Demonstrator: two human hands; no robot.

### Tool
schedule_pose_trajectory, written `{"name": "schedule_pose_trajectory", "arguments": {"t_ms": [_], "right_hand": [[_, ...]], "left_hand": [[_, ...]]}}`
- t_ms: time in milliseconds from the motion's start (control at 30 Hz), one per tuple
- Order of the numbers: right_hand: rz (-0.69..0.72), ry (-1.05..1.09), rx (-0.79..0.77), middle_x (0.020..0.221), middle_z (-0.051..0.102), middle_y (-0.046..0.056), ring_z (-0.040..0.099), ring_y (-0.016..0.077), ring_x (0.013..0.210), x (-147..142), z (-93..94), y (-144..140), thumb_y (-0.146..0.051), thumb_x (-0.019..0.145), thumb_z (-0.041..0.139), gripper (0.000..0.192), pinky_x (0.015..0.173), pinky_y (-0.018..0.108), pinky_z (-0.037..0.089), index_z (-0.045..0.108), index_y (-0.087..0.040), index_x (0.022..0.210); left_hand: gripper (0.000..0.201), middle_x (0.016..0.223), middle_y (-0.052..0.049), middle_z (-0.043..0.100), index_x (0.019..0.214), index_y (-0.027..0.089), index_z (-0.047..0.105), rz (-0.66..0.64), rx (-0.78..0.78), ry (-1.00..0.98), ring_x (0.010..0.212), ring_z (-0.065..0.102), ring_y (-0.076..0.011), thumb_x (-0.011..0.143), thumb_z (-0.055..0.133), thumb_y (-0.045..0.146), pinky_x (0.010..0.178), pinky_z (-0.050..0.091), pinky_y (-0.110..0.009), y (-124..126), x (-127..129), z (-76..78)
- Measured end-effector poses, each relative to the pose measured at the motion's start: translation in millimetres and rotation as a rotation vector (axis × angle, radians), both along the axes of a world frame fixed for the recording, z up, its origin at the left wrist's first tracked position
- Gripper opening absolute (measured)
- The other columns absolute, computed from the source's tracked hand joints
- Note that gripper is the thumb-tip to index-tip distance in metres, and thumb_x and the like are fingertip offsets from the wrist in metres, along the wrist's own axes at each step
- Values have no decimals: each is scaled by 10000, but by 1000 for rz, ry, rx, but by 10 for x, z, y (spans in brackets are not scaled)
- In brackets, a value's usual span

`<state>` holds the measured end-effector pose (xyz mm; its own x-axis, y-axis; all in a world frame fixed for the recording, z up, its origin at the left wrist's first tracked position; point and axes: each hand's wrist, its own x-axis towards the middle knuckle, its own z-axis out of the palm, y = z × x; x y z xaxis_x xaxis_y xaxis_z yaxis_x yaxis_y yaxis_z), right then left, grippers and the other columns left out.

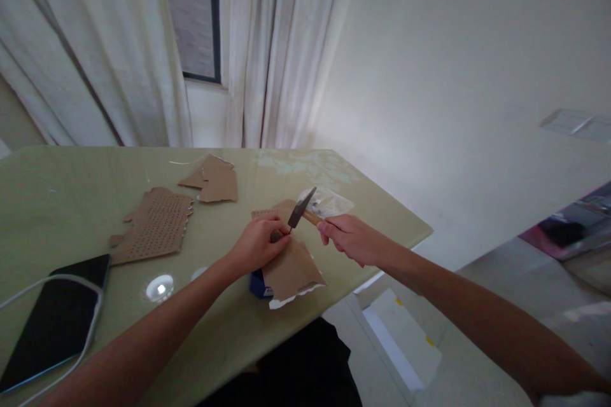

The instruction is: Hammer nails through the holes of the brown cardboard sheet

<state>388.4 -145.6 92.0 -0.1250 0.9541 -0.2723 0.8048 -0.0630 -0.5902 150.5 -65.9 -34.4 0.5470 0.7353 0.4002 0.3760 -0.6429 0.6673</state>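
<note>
Two bare hands work over one counter (229,331), its top pale green-yellow, smooth and glossy. The right hand (351,238) is closed around the wooden handle of one hammer (300,207), whose narrow, dark metal head is tilted above the fingertips of the left hand (260,243). The left hand is narrowed to a pinch on one thin, dark pin (290,229) just under the hammer head; whether head and pin touch, I cannot tell.

Beneath the left hand lies a brown card (292,270), flat and matt, its near edge torn to a ragged white strip. It rests over one blue object (258,285), mostly hidden. A crumpled, clear plastic bag (329,202) lies just beyond the hammer.

To the left is one punched card (160,226), covered in rows of small round holes, with uneven, torn edges. Behind it are what look like two overlapping plain scraps (218,181), angular and brown. At the left edge lies one flat black tablet (62,315), crossed by one smooth white cable (98,305).

Cloth curtains (109,44) hang in long folds on both sides of one dark-framed window (191,13). One white box (403,337) with two yellow tabs is on the floor.
</note>
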Motion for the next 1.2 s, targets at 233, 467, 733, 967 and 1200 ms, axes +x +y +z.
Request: {"name": "schedule_pose_trajectory", "arguments": {"t_ms": [233,467,733,967,1200], "right_hand": [[21,6,12,657,486,-38,452,100,497,-5,-6,-13,-472,1143,456,430,496,229,343,653,-197,878],[-9,51,0,632,460,-54,436,97,475,0,-75,-11,-531,1136,445,453,456,212,333,645,-205,893],[-67,171,-25,616,419,-93,357,85,394,42,-199,32,-553,1122,420,440,344,199,333,614,-221,909],[-10,89,69,604,458,-66,449,115,502,86,-291,41,-533,1144,429,472,503,235,359,633,-209,869],[105,-67,156,737,593,-4,589,178,750,93,-313,7,-470,1156,441,467,740,299,422,647,-212,826]], "left_hand": [[127,945,-56,782,856,221,832,12,0,11,944,730,-240,952,751,204,871,502,-346,2,11,-28],[145,959,-62,786,849,221,824,26,16,48,943,712,-246,963,735,229,880,479,-371,-17,17,-27],[211,885,-49,741,764,204,762,15,-2,45,844,672,-212,962,700,247,800,450,-348,-14,33,-37],[217,841,-32,719,723,211,719,36,17,55,761,640,-195,939,714,235,734,414,-334,-33,41,-20],[170,876,-44,748,782,211,776,49,0,56,807,675,-203,938,713,239,776,450,-335,-39,43,-16]]}}
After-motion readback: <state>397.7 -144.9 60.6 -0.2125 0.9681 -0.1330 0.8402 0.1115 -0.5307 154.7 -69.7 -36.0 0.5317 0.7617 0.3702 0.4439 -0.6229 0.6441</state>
